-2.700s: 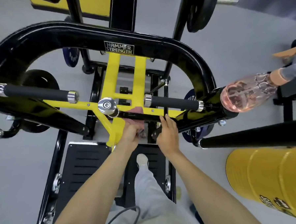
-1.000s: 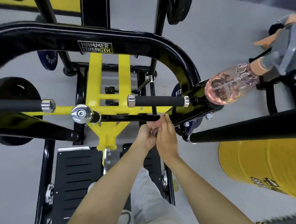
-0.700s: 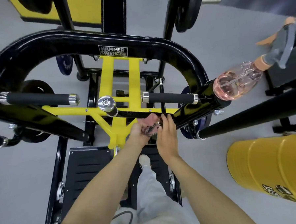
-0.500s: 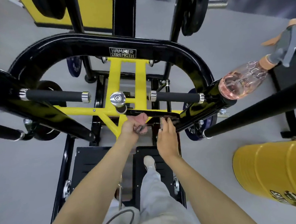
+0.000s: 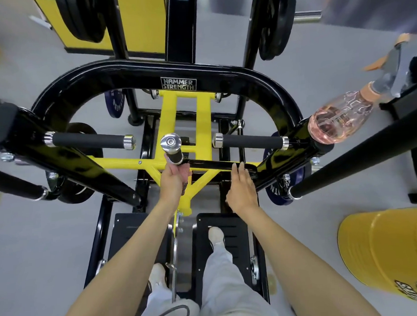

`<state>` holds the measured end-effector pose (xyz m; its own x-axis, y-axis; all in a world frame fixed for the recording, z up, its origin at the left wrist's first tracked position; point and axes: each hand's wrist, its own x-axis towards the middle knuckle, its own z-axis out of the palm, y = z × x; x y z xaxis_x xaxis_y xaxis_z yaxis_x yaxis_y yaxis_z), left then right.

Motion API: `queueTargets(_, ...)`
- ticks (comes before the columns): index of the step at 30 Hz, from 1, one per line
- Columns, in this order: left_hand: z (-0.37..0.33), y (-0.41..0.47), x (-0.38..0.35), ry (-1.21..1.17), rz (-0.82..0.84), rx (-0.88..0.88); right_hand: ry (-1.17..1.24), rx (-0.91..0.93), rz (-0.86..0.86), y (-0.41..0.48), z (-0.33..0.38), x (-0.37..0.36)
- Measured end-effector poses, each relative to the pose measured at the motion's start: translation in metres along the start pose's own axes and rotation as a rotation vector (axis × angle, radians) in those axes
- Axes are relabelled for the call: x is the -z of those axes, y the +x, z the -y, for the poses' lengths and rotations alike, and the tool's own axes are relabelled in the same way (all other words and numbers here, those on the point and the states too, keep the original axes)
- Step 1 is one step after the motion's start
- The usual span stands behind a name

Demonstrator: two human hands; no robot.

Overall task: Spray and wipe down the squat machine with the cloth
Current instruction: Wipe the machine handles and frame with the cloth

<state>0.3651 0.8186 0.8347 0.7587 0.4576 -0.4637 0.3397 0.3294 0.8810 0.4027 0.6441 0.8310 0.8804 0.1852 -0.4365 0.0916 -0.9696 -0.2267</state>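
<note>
Cloth (image 5: 185, 185) was bunched and gripped in the curled left hand (image 5: 174, 179), against the black crossbar (image 5: 212, 164) of the squat machine (image 5: 116, 75). That bar ran 9 to 3 o'clock. The right hand (image 5: 240, 187), fingers straight, rested on it at the cloth's 3 o'clock, where the wipe likely headed.

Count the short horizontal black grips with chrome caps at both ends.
2: left grip, on the left black arm; right grip, beside the clear pink spray bottle. None seems hidden.

The machine (image 5: 126, 76) is black and yellow. The bottle (image 5: 338, 118), clear with pink liquid, lies tilted on its right side. The cloth (image 5: 185, 186), mostly hidden, sits in the left hand (image 5: 175, 181).
</note>
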Motion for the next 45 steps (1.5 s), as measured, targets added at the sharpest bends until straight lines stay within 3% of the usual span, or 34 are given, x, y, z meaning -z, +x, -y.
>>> queueTargets(5, 0.014, -0.011, -0.003, 0.019, -0.019, -0.034, 0.04, -0.016, 0.102, 0.011, 0.004, 0.004)
queueTargets(11, 0.022, -0.034, -0.006, 0.14, 0.012, 0.032, 0.12, 0.008, 0.036, 0.012, 0.002, 0.0)
queueTargets(14, 0.018, -0.067, -0.027, 0.181, 0.212, 0.207, 0.288, -0.013, -0.105, 0.01, -0.004, -0.002)
queueTargets(16, 0.018, -0.072, -0.042, 0.183, 0.201, 0.315, 0.478, -0.088, -0.201, 0.007, -0.006, -0.003)
queueTargets(18, 0.012, -0.062, -0.056, 0.235, 0.141, 0.224, 0.759, -0.219, -0.201, 0.003, -0.007, -0.005)
queueTargets(20, 0.006, -0.047, -0.068, 0.367, 0.176, 0.017, 1.064, -0.357, -0.113, 0.003, -0.008, -0.003)
queueTargets(23, 0.007, -0.038, -0.082, 0.631, 0.488, -0.247, 1.458, -0.384, 0.087, 0.005, -0.015, -0.008)
queueTargets(25, 0.014, -0.033, -0.094, 0.815, 0.704, -0.316, 1.74, -0.379, 0.093, 0.009, -0.025, -0.017)
queueTargets(27, 0.016, -0.029, -0.102, 0.953, 0.843, -0.358, 1.802, -0.424, 0.04, 0.008, -0.038, -0.021)
queueTargets(29, 0.019, -0.021, -0.104, 1.04, 0.947, -0.419, 1.69, -0.498, -0.026, 0.007, -0.052, -0.024)
queueTargets(32, 0.022, -0.002, -0.098, 1.152, 0.816, -0.651, 1.461, -0.723, -0.201, 0.029, -0.074, -0.031)
queueTargets(35, 0.02, 0.015, -0.095, 1.348, 0.554, -0.86, 1.49, -0.876, -0.174, 0.055, -0.082, -0.025)
queueTargets(38, 0.023, 0.027, -0.089, 1.416, 0.378, -0.914, 1.553, -0.767, -0.143, 0.081, -0.085, -0.024)
queueTargets(41, 0.033, 0.028, -0.083, 1.387, 0.35, -0.912, 1.745, -0.809, -0.138, 0.104, -0.084, -0.039)
queueTargets(45, 0.044, 0.032, -0.081, 1.337, 0.335, -0.904, 1.808, -0.864, -0.131, 0.129, -0.097, -0.069)
